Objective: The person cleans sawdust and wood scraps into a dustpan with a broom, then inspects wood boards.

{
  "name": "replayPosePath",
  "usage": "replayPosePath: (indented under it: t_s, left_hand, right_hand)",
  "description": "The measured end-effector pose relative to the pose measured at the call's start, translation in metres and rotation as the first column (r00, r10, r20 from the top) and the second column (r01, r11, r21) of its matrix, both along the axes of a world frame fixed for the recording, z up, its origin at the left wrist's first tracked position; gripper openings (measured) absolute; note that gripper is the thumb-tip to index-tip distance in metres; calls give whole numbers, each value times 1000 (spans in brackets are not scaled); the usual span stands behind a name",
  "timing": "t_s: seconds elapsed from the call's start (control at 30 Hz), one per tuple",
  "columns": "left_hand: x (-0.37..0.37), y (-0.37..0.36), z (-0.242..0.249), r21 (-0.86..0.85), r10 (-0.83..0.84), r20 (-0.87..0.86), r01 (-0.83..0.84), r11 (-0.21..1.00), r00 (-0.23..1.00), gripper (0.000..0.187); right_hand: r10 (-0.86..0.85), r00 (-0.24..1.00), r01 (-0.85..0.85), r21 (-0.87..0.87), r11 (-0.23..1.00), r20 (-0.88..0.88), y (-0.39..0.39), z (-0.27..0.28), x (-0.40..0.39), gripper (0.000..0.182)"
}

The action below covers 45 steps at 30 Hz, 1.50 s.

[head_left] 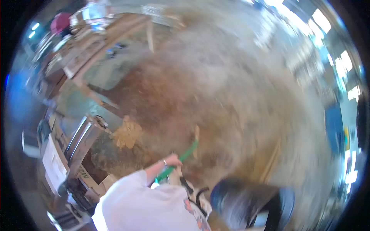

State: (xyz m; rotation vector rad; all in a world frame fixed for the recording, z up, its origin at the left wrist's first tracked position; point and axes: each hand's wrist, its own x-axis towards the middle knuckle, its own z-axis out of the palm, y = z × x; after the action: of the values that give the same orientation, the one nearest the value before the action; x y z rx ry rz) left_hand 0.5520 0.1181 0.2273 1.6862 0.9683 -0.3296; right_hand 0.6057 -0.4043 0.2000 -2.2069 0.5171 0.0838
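My left hand (172, 160), with a band at its wrist, is wrapped round a green hose (189, 153). The hose runs from close to my white shirt up and to the right over the brown floor, and a tan tip shows at its far end. Motion blur softens its outline. My right hand does not show. Below the hose, pale cloth and black straps lie beside my shirt. A tan patch (128, 133) of loose-looking material sits on the floor left of the hose tip.
A dark, round-rimmed container (246, 202) stands at the lower right. On the left is a wooden frame with metal rails (79, 134). A long wooden bench (90, 48) crosses the upper left, with people (94, 13) behind it. A blue panel (334, 127) stands far right.
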Motion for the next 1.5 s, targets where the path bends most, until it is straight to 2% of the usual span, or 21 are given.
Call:
replayPosePath:
  t_s: [0.03, 0.1, 0.17, 0.23, 0.33, 0.47, 0.53, 0.63, 0.77, 0.83, 0.93, 0.97, 1.07, 1.17, 1.2, 1.23, 1.27, 1.33, 1.43, 1.47, 1.5]
  left_hand:
    - [2, 12, 15, -117, 16, 8, -15, 993, 1000, 33]
    - [1, 46, 45, -584, 159, -40, -152, 797, 986, 13]
    - [-5, 81, -3, -363, -22, 145, 74, 929, 989, 8]
    - [-19, 104, -25, -583, 244, -160, -291, 758, 957, 8]
    - [-60, 132, -66, -268, 171, -256, -240, 933, 951, 9]
    - [-142, 171, -74, -7, 227, -444, -256, 967, 867, 13]
    - [-179, 196, -84, -169, 386, -423, -490, 855, 820, 13]
    - [-195, 231, -74, -148, 515, -556, -687, 712, 653, 15]
    - [-172, 273, -70, -108, 766, -497, -904, 413, 409, 23]
    - [-145, 301, 2, -15, 807, -438, -901, 434, 396, 24]
    - [-113, 347, 32, -67, 850, -368, -922, 381, 378, 23]
    - [-102, 363, 34, -97, 896, -347, -961, 260, 278, 24]
    - [-82, 417, 68, -133, 927, -204, -947, 294, 316, 27]
    - [-83, 470, 60, -161, 951, -61, -943, 290, 303, 26]
    - [-84, 480, 34, -174, 961, -24, -948, 267, 275, 25]
    - [-87, 490, 21, -327, 984, -25, -931, 160, 178, 21]
    - [-88, 499, 24, -411, 994, -70, -910, 51, 88, 18]
    - [-92, 509, 26, -360, 994, -100, -933, 1, 40, 17]
    - [-112, 519, 48, -3, 978, -176, -993, 116, 115, 45]
    - [-119, 521, 17, 46, 963, -265, -997, 70, 55, 52]
    - [-125, 517, 37, 40, 981, -177, -996, -75, -81, 49]
  right_hand:
    - [78, 990, -79, -9, 997, -119, 56, 3, 23, 50]
    - [252, 936, -254, 24, 967, -246, 166, 7, 65, 47]
    - [411, 869, -406, 76, 911, -276, 266, 7, 105, 44]
    - [534, 795, -527, 107, 843, -287, 348, 9, 135, 42]
    - [655, 694, -641, 157, 751, -299, 451, 17, 161, 38]
    - [770, 547, -753, 207, 624, -329, 563, 24, 176, 34]
    - [801, 489, -787, 222, 576, -345, 605, 25, 179, 32]
    - [817, 418, -813, 238, 531, -397, 653, 20, 178, 30]
    - [807, 357, -828, 241, 507, -470, 720, 18, 186, 28]
    - [791, 345, -833, 225, 506, -505, 756, 13, 201, 28]
    - [764, 347, -838, 185, 513, -543, 813, -8, 251, 28]
    - [753, 347, -843, 165, 511, -559, 838, -7, 273, 28]
    - [737, 369, -850, 114, 513, -566, 913, 28, 373, 30]
    - [837, 236, -844, 322, 428, -494, 1020, 40, 426, 32]
    - [861, 150, -723, 540, 430, -486, 1072, 46, 402, 29]
    - [936, 68, -733, 620, 281, -345, 1116, 69, 362, 31]
    - [870, -89, -726, 629, 277, -485, 1177, 45, 357, 32]
    - [860, -292, -568, 799, 196, -419, 1256, 68, 287, 35]
    - [814, -319, -470, 827, 309, -486, 1336, 88, 195, 25]
    - [782, -277, -591, 741, 320, -559, 1343, 121, 153, 25]
    - [750, -329, -691, 688, 224, -574, 1357, 122, 128, 25]
